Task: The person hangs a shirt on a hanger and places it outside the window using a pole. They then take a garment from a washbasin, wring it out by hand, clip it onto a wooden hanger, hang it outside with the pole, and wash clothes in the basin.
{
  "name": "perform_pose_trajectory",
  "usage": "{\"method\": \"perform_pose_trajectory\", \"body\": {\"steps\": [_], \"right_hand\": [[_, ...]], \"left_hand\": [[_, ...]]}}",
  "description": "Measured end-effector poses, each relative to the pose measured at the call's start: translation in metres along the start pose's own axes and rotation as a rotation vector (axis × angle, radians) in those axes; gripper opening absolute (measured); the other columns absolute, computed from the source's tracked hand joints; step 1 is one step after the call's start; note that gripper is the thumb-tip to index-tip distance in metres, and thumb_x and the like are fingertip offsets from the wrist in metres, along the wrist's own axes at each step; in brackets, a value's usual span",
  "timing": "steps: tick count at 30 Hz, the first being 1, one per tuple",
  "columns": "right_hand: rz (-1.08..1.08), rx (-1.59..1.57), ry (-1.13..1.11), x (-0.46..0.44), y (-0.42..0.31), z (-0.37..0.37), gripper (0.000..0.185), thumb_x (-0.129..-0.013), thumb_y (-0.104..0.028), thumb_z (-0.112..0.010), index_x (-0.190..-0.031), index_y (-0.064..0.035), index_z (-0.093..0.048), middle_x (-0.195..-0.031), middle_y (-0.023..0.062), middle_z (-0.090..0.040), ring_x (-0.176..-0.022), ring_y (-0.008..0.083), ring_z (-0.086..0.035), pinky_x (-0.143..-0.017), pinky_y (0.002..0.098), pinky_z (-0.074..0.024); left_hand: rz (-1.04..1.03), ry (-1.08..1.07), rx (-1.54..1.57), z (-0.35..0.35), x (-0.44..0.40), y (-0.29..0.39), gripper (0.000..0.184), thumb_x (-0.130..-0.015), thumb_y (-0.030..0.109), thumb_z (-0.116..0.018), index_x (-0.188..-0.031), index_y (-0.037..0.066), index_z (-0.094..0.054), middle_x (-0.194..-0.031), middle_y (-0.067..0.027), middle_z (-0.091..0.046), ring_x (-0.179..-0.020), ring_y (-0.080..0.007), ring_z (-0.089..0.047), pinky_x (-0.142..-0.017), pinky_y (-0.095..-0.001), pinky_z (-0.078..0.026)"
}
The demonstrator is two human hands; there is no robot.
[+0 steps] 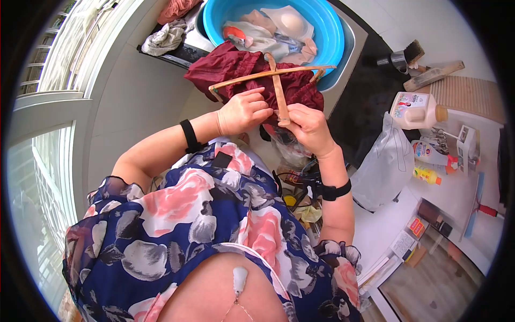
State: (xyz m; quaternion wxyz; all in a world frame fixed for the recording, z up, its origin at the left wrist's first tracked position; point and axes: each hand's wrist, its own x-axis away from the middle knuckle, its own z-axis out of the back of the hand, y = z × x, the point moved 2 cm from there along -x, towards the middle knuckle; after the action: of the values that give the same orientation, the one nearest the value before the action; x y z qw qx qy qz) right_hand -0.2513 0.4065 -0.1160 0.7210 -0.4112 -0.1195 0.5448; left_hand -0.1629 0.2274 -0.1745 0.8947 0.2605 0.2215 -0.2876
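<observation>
A wooden cross-shaped frame (278, 91), made of two crossed strips, lies over dark red cloth (220, 67) at the near side of a blue basin (336, 37). My right hand (308, 129) pinches the near end of the shorter strip. Just left of that strip, my left hand (244, 111) has its fingers bent over the red cloth; what its fingertips hold, if anything, is hidden. Wet garments (289, 27) in pale colours and one red-orange piece sit inside the basin.
Crumpled grey cloth (163, 39) lies left of the basin. To the right are a metal cup with a brush (399, 60), a large detergent jug (416, 110), a white plastic bag (383, 166) and smaller bottles (427, 173). A window stands at the left.
</observation>
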Motion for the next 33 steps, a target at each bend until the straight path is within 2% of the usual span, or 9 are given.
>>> {"method": "perform_pose_trajectory", "body": {"steps": [6,8,10,13,20,24,26,27,33], "right_hand": [[-0.011,0.068,0.150,0.014,0.006,0.001,0.021,-0.071,0.005,-0.070,-0.090,-0.0003,-0.064,-0.090,0.0116,-0.064,-0.079,0.0265,-0.064,-0.069,0.0324,-0.0527],[-0.020,0.076,0.235,0.026,0.014,-0.003,0.023,-0.071,0.004,-0.070,-0.092,-0.0013,-0.064,-0.093,0.0120,-0.063,-0.081,0.0278,-0.064,-0.069,0.0338,-0.0531],[-0.137,0.011,0.248,0.039,0.025,-0.013,0.024,-0.071,0.005,-0.069,-0.093,-0.0016,-0.064,-0.094,0.0124,-0.063,-0.084,0.0276,-0.065,-0.072,0.0334,-0.0538],[-0.191,-0.020,0.219,0.046,0.032,-0.019,0.027,-0.071,0.007,-0.068,-0.096,-0.0014,-0.064,-0.099,0.0133,-0.062,-0.083,0.0258,-0.065,-0.071,0.0321,-0.0537],[-0.242,0.238,0.322,0.047,-0.007,0.006,0.021,-0.079,0.004,-0.065,-0.099,0.0010,-0.066,-0.098,0.0119,-0.066,-0.075,0.0196,-0.066,-0.067,0.0290,-0.0539],[-0.420,-0.305,0.432,0.050,-0.049,0.020,0.020,-0.082,0.001,-0.068,-0.102,0.0008,-0.068,-0.097,0.0103,-0.067,-0.069,0.0097,-0.061,-0.059,0.0215,-0.0498],[-0.473,-0.347,0.277,0.032,-0.050,-0.008,0.023,-0.081,0.000,-0.069,-0.104,0.0008,-0.067,-0.096,0.0096,-0.067,-0.070,0.0091,-0.061,-0.061,0.0198,-0.0492],[-0.497,-0.382,0.244,0.025,-0.044,-0.023,0.026,-0.081,-0.001,-0.069,-0.107,0.0010,-0.066,-0.096,0.0086,-0.067,-0.071,0.0087,-0.060,-0.062,0.0195,-0.0490],[-0.548,-0.891,0.359,0.010,-0.014,-0.057,0.036,-0.084,-0.002,-0.067,-0.119,0.0023,-0.057,-0.095,0.0034,-0.065,-0.065,0.0038,-0.054,-0.054,0.0180,-0.0440]], "left_hand": [[0.129,0.095,-0.003,0.035,-0.007,0.005,0.037,-0.068,0.009,-0.073,-0.103,0.004,-0.063,-0.094,-0.0074,-0.063,-0.089,-0.0284,-0.062,-0.092,-0.0422,-0.049],[0.411,0.240,-0.155,0.049,0.021,-0.006,0.035,-0.070,0.006,-0.071,-0.103,0.005,-0.060,-0.097,-0.0086,-0.063,-0.084,-0.0288,-0.062,-0.068,-0.0383,-0.051],[0.707,0.186,-0.162,0.060,0.032,-0.014,0.027,-0.072,0.006,-0.069,-0.098,0.006,-0.059,-0.090,-0.0091,-0.061,-0.082,-0.0298,-0.061,-0.068,-0.0391,-0.051],[0.776,-0.068,-0.150,0.048,0.058,-0.035,0.024,-0.073,0.008,-0.068,-0.094,0.006,-0.057,-0.086,-0.0103,-0.058,-0.082,-0.0318,-0.061,-0.069,-0.0404,-0.050],[0.688,-0.020,-0.073,0.038,0.065,-0.053,0.021,-0.072,0.010,-0.069,-0.092,0.005,-0.060,-0.081,-0.0124,-0.061,-0.075,-0.0320,-0.063,-0.066,-0.0399,-0.051],[0.844,-0.074,0.131,0.052,0.020,-0.014,0.023,-0.071,0.013,-0.073,-0.089,0.003,-0.064,-0.074,-0.0101,-0.064,-0.070,-0.0281,-0.065,-0.064,-0.0367,-0.051],[0.974,-0.016,0.659,0.050,0.009,-0.009,0.030,-0.070,0.018,-0.079,-0.091,0.001,-0.066,-0.069,-0.0094,-0.064,-0.063,-0.0195,-0.063,-0.059,-0.0317,-0.049],[0.958,-0.074,0.685,0.050,-0.001,-0.006,0.029,-0.077,0.013,-0.078,-0.097,-0.002,-0.063,-0.076,0.0007,-0.062,-0.067,-0.0055,-0.058,-0.059,-0.0239,-0.049],[0.768,-0.115,0.713,0.054,-0.040,0.014,0.029,-0.087,0.019,-0.069,-0.107,-0.001,-0.063,-0.081,-0.0017,-0.064,-0.072,-0.0057,-0.056,-0.062,-0.0234,-0.047]]}}
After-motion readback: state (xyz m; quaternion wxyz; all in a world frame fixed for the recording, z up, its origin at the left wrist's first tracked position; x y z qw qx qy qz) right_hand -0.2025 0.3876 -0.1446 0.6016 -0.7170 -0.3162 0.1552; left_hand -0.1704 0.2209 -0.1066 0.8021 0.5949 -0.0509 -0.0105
